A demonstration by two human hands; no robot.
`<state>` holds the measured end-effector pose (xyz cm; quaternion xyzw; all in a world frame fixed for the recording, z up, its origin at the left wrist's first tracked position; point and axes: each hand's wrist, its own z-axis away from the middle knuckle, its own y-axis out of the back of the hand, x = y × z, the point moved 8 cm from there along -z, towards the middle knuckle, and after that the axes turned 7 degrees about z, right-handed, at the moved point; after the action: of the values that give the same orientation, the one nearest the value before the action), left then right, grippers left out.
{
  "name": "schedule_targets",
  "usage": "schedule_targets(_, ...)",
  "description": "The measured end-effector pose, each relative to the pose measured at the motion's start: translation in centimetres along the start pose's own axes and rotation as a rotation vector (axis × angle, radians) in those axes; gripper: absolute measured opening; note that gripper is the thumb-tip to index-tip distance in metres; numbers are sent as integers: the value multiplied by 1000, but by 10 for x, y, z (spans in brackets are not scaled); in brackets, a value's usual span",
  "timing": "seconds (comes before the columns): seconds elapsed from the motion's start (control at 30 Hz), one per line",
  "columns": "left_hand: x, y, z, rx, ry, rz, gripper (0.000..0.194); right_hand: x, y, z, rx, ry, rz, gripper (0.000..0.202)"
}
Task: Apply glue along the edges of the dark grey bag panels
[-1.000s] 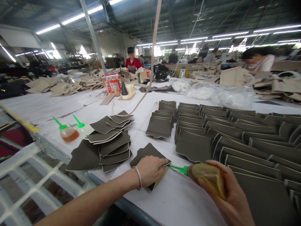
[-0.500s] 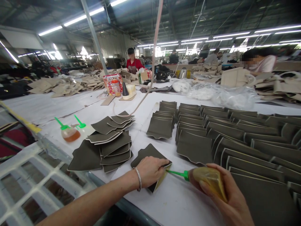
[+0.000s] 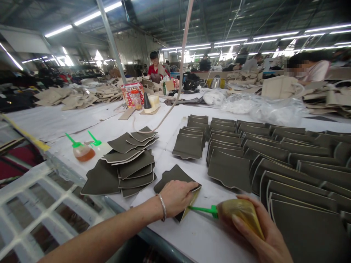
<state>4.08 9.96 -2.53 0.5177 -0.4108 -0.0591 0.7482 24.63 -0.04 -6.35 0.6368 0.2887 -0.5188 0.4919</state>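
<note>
My left hand (image 3: 177,197), with a silver bracelet at the wrist, holds down a dark grey-brown leather-like piece (image 3: 175,173) on the table. Its index finger reaches to the piece's right corner; the other fingers are curled and partly hidden. A yellowish wet strip shows along the piece's near right edge. In my right hand (image 3: 267,233) lies a squeeze bottle (image 3: 238,215) of amber liquid, tipped sideways, its green nozzle against or just over that strip. To the left of my left hand is a loose pile of similar pieces (image 3: 137,164).
Overlapping rows of dark pieces (image 3: 230,170) cover the right side. A second bottle with green spouts (image 3: 83,151) stands left, near a white rack (image 3: 38,204). A hose (image 3: 179,73) hangs over the table. Plastic bags (image 3: 246,104) and two co-workers are farther back.
The bottle's nozzle has moved left and slightly down along the wet strip, toward the piece's near corner. My left hand stays on the piece. The view has shifted slightly.
</note>
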Motion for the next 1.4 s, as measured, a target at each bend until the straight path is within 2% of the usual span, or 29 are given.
schedule_targets(0.13,-1,0,1,2,6,-12,45,-3,2,3,43,-3,33,67)
schedule_targets(0.3,-1,-1,2,18,10,-13,44,-4,-8,15,-20,-31,6,63)
schedule_targets(0.4,0,-1,3,24,17,-15,44,-3,-9,18,-5,-7,45,66)
schedule_targets(0.5,1,0,4,22,23,-16,44,-6,-12,18,-22,8,27,59)
schedule_targets(0.6,2,0,4,25,19,-18,43,-11,-10,7,-19,29,52,57)
schedule_targets(0.73,1,-1,2,27,5,-19,44,-19,8,-19,82,109,134,61)
schedule_targets(0.83,0,0,1,41,-2,-10,44,-21,15,-26,135,133,139,64)
schedule_targets(0.93,0,-1,0,39,-9,-8,43,-15,17,-18,161,111,144,66)
schedule_targets(1.1,0,-2,1,21,9,-28,43,-3,10,-14,76,63,101,65)
schedule_targets(1.27,1,0,1,19,22,-17,43,-7,16,-25,152,84,84,66)
schedule_targets(1.4,0,1,2,32,30,5,45,-2,6,-6,100,54,106,64)
